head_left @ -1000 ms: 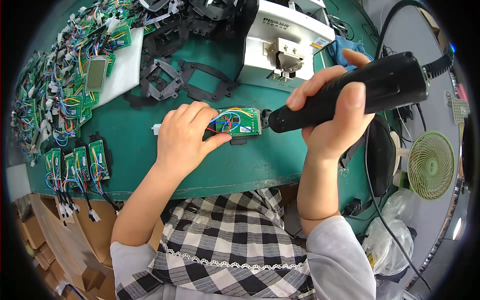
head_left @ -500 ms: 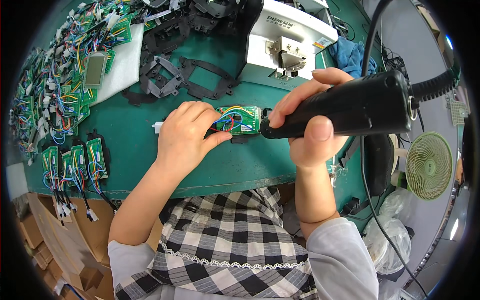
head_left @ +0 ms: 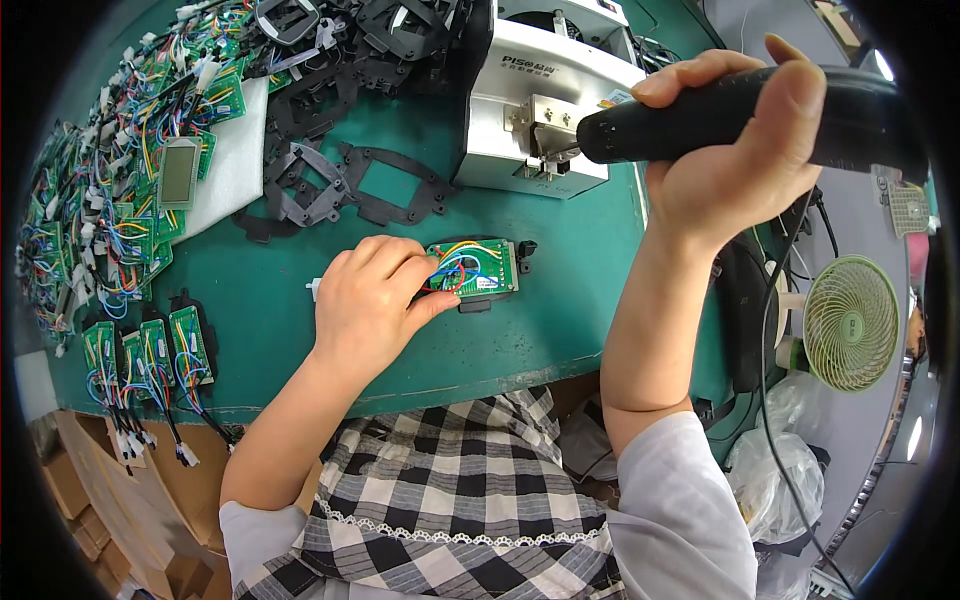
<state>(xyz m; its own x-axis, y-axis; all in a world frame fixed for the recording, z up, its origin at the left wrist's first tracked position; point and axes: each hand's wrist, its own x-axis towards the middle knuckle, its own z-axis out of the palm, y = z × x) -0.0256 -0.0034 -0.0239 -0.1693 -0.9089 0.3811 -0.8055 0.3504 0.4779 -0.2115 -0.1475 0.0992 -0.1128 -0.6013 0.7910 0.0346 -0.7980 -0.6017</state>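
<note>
My left hand [head_left: 368,298] rests over the left end of a green circuit board [head_left: 492,262], thumb and fingers closed on it. Blue, yellow, red and white wires loop across the board, which sits on a black plastic frame [head_left: 526,250] on the table. In my right hand [head_left: 715,200] is a black electric screwdriver [head_left: 670,120], fingers wrapped round its body. It is held nearly level, its nose pointing left at the metal block [head_left: 540,115] on the front of a white screw feeder [head_left: 515,75]. Whether a screw is on the bit is too small to tell.
Wired boards [head_left: 120,210] are heaped at the far left, and several more [head_left: 190,345] lie at the near left. Black plastic frames [head_left: 395,190] spread across the back. A green fan [head_left: 850,325] stands at the right. The screwdriver's cable [head_left: 768,400] hangs along the right side.
My right hand has lifted the screwdriver off the board's right end and carried it up and right to the screw feeder. My left hand stays on the board.
</note>
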